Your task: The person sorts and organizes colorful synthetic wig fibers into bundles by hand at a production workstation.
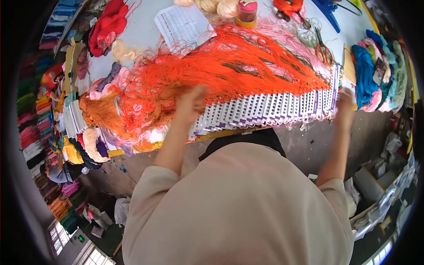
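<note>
My left hand (pixel 193 102) is over the front edge of a wide spread of orange thread (pixel 194 68). Its fingers look curled closed, and blur hides whatever they hold. Beneath that thread lies a long row of white punched thread cards (pixel 251 110), overlapping along the table's near edge. Thread is looped through many of the cards' holes. My right hand (pixel 346 100) is by the right end of the row, smeared by motion, so its fingers cannot be made out. Brownish-orange thread (pixel 104 110) is heaped to the left.
A printed sheet (pixel 183 26) lies behind the thread, near a pink-topped jar (pixel 247 13). Orange-handled scissors (pixel 323 53) rest at the right. Blue skeins (pixel 364 73) and a phone (pixel 379 72) are farther right. Red yarn (pixel 108 26) sits at the back left.
</note>
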Tool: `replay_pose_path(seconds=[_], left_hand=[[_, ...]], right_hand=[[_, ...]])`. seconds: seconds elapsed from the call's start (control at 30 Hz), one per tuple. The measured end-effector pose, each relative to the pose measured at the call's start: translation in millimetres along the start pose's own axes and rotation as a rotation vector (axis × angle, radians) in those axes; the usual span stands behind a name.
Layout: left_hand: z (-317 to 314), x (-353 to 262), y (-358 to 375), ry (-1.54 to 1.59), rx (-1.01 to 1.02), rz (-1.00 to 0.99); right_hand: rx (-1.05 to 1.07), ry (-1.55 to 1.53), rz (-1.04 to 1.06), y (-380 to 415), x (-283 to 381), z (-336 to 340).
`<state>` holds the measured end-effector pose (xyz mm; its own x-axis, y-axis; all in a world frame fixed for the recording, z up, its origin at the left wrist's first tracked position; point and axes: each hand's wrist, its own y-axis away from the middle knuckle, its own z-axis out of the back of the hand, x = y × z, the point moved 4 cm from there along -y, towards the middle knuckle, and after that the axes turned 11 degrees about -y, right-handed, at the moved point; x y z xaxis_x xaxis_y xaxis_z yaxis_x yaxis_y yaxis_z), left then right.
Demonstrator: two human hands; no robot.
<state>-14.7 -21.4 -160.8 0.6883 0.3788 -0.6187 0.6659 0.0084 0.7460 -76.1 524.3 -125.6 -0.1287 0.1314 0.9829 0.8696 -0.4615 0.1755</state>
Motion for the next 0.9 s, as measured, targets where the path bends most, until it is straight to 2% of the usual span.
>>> replay_pose_path(seconds=[0.03,0.07,0.1,0.13,0.17,0.2,0.27,0.3,0.43,0.5,0.53,0.6,0.9], left_hand=[[-34.0,16.8,-3.8,-0.069,0.027,0.142],[-55.4,37.7,-15.4,-0.231,0.065,0.170],[-71.4,55.5,-27.2,-0.394,0.103,0.197],[-84.3,61.4,-33.6,-0.610,0.093,0.169],[-94.0,66.3,-39.0,-0.827,0.083,0.140],[-100.0,78.8,-47.7,-0.833,0.083,0.148],[-102.9,95.1,-67.7,-1.061,-0.038,-0.065],[-106.7,93.4,-72.4,-1.286,-0.053,-0.232],[-113.1,91.8,-68.0,-1.218,-0.127,-0.355],[-115.2,100.1,-60.6,-0.577,0.030,0.083],[-112.8,102.7,-63.7,-0.579,0.031,0.086],[-115.5,108.3,-67.6,-0.239,0.143,0.238],[-126.2,98.7,-77.4,-0.520,0.209,0.239]], right_hand=[[0.421,0.485,0.305,-8.5,-59.0,-15.8],[0.293,0.317,-0.181,41.1,-50.5,-85.3],[0.525,0.474,-0.027,51.8,-84.8,-111.0],[0.559,0.529,0.003,75.7,-87.8,-139.1],[0.622,0.528,-0.119,87.1,-109.3,-151.7],[0.684,0.549,-0.139,97.9,-115.2,-163.9],[0.733,0.583,-0.130,107.9,-130.0,-179.2],[0.794,0.533,-0.194,108.3,-133.5,-186.1],[0.883,0.560,-0.279,106.9,-138.8,-191.6],[0.926,0.523,-0.248,108.1,-141.9,-192.5],[0.924,0.521,-0.252,107.5,-144.0,-192.4],[0.921,0.566,-0.213,105.3,-144.7,-194.9],[0.918,0.558,-0.419,99.2,-152.3,-199.3]])
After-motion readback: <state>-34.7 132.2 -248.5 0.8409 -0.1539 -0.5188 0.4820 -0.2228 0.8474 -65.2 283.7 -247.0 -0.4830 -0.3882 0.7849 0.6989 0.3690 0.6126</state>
